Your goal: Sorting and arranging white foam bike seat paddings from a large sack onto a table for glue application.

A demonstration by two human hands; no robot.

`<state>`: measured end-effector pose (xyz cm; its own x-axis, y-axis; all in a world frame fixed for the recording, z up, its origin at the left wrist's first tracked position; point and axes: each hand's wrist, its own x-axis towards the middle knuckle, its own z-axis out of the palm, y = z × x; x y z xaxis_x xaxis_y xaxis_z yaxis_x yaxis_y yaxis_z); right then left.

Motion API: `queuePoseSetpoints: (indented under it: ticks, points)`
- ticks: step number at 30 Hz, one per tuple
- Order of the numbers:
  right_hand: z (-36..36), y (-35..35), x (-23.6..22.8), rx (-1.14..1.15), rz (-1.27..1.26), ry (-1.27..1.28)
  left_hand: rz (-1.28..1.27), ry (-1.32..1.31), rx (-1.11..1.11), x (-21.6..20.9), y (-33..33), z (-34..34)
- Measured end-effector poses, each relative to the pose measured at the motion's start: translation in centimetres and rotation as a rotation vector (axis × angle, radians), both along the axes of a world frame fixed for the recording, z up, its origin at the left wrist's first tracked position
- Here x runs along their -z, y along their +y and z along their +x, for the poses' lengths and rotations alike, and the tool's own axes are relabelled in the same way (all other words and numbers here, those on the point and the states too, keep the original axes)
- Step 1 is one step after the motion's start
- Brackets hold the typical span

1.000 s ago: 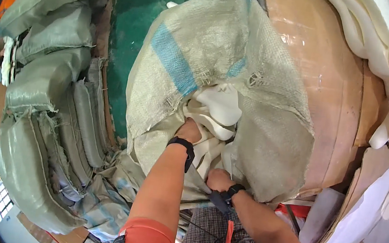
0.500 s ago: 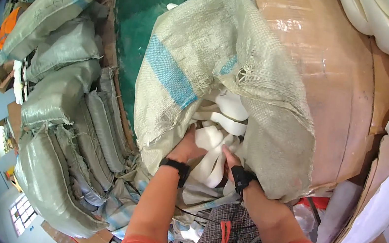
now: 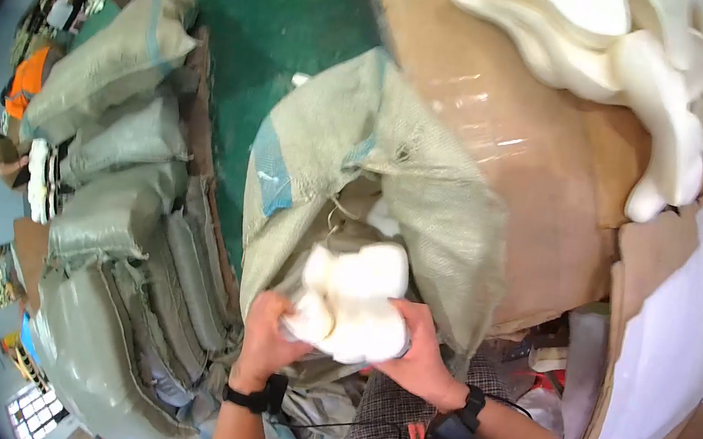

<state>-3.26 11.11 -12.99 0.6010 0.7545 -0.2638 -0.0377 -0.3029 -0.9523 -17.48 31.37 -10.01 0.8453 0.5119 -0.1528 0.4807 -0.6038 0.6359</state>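
Note:
A bundle of white, curved, foam-like pieces [image 3: 353, 301] is gripped between my two hands, in front of the mouth of a woven sack. My left hand [image 3: 271, 334] holds its left side, and my right hand [image 3: 422, 360] presses on its right side with the thumb on top. The pieces are slightly blurred, and the fingers underneath are hidden. Behind them the pale woven sack [image 3: 450, 220] with a blue stripe gapes toward me. One more white piece [image 3: 383, 218] shows inside the sack.
Filled woven sacks [image 3: 115, 204] are stacked at the left. A large brown, film-wrapped carton [image 3: 511, 170] stands on the right, with more white foam-like pieces [image 3: 564, 47] heaped at its far side. Green floor [image 3: 293, 27] shows beyond. A person in an orange vest [image 3: 28, 80] is far left.
My hands have come out of the sack toward me, lifting the white pieces together. The sack mouth has sagged, and my view has shifted to the right.

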Motion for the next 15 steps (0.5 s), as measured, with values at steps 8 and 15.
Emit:
queuePoseSetpoints:
  ticks: [8,15]
  points:
    - [9.4,-1.7,-17.1,0.094,0.401,-0.435,-0.385,-0.256,-0.356,-14.3,-9.4,7.7]
    - [18.2,-21.8,-26.8,0.341,0.24,-0.612,-0.598,-0.489,0.29,-19.9,-22.4,19.2]
